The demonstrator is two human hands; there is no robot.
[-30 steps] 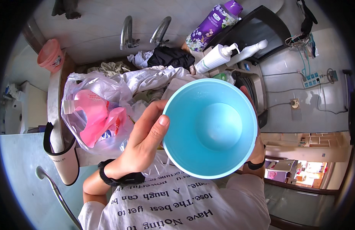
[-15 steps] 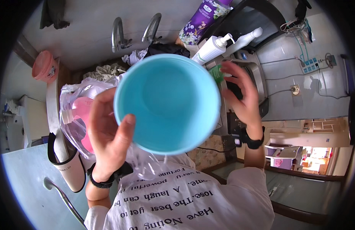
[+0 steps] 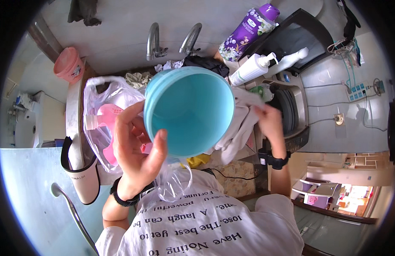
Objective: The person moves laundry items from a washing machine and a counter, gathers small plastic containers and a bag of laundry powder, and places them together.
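My left hand (image 3: 139,147) grips the left rim of a light blue plastic bucket (image 3: 193,113), thumb inside the mouth and fingers outside. The bucket is tipped so that its mouth faces me; I see nothing inside. To its right, my slightly blurred right hand (image 3: 271,128) has its fingers closed at the edge of a light grey cloth (image 3: 242,121). That cloth lies partly behind the bucket and droops at the counter's front edge. Beside my left hand, a pink bottle (image 3: 107,121) sits in a clear plastic bag (image 3: 97,91).
Two curved taps (image 3: 153,42) rise behind bundled clothes (image 3: 137,80). A purple bottle (image 3: 248,32), a white pump bottle (image 3: 250,70) and an open-lidded washing machine (image 3: 306,104) stand right. A pink bucket (image 3: 69,66) is at far left, above a cream holder (image 3: 84,183).
The bucket has turned, showing more of its outer left side. My right hand has gone from spread fingers near the green container to the grey cloth, which now shows. The view has shifted.
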